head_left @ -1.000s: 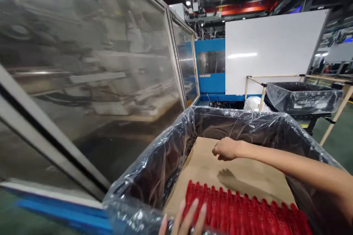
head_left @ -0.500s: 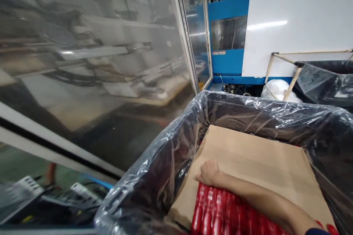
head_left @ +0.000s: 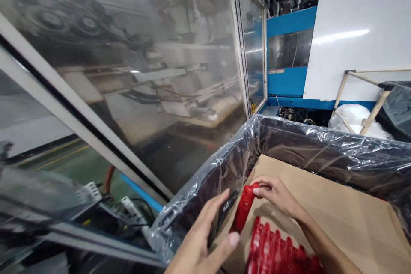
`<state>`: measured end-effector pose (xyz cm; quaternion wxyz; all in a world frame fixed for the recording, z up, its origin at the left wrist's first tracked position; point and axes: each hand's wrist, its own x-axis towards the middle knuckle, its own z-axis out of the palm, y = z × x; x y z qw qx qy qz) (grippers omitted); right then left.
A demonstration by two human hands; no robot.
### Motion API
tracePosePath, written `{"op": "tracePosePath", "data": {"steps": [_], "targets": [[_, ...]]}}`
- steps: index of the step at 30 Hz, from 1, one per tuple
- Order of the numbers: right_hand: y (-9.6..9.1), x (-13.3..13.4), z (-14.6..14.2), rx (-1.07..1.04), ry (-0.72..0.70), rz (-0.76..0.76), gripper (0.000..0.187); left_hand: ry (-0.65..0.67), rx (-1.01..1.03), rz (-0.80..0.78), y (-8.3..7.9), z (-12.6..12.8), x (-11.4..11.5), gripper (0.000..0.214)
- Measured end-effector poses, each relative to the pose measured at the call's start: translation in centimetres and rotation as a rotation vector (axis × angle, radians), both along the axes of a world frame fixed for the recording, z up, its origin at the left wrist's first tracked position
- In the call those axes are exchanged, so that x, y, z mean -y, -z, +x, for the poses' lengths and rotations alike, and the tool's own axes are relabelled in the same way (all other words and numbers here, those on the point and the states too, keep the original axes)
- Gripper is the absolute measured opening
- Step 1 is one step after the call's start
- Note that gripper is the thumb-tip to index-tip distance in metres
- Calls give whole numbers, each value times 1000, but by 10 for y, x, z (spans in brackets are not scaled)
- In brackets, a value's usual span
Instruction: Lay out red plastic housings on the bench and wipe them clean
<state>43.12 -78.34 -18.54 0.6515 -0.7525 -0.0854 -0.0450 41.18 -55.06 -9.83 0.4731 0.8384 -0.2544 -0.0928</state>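
My right hand (head_left: 274,195) grips the top of a single red plastic part (head_left: 244,207), which is elongated and tilted, above the cardboard sheet (head_left: 334,218). My left hand (head_left: 201,242) is beside that part, fingers apart, with its thumb close to the part's lower end. I cannot tell whether the thumb touches it. Below both hands, rows of similar red parts (head_left: 276,250) lie partly under the cardboard. The sheet rests inside a large box with a clear and dark plastic liner (head_left: 321,143).
On the left stands a tall glass-panelled machine guard (head_left: 128,72) with a metal frame. Behind the box are a blue machine (head_left: 289,51), a white panel (head_left: 359,30), a wooden frame (head_left: 362,90), a white bag (head_left: 356,122) and another lined bin (head_left: 396,111).
My right hand no longer lies across the cardboard and now holds one red part up. My left hand has come into view beside it. The view has swung, shifting the box lower right.
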Motion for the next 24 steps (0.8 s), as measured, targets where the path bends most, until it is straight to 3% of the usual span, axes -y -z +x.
{"op": "tracePosePath", "data": {"steps": [3, 5, 8, 10, 13, 16, 19, 21, 24], "targets": [[-21, 4, -6, 31, -22, 128, 33, 93, -37, 129, -4, 7, 10, 81], [-34, 6, -9, 46, -19, 174, 37, 113, -83, 134, -4, 9, 13, 90], [-46, 9, -10, 71, -8, 193, 50, 221, -306, -22, -1, 12, 15, 69], [-42, 11, -5, 43, 22, 44, 62, 247, -468, -168, 0, 12, 14, 52], [-10, 7, 7, -94, 125, -334, 56, 132, -578, -340, -2, 9, 13, 49], [44, -9, 17, -272, 221, -661, 34, 71, -616, -442, -6, 6, 14, 49], [93, -32, 17, -396, 218, -915, 24, 82, -647, -489, -6, 4, 13, 48], [110, -43, 14, -428, 191, -1010, 26, 93, -666, -505, -6, 5, 13, 48], [118, -51, 14, -430, 172, -1068, 25, 111, -680, -539, -5, 7, 12, 47]]}}
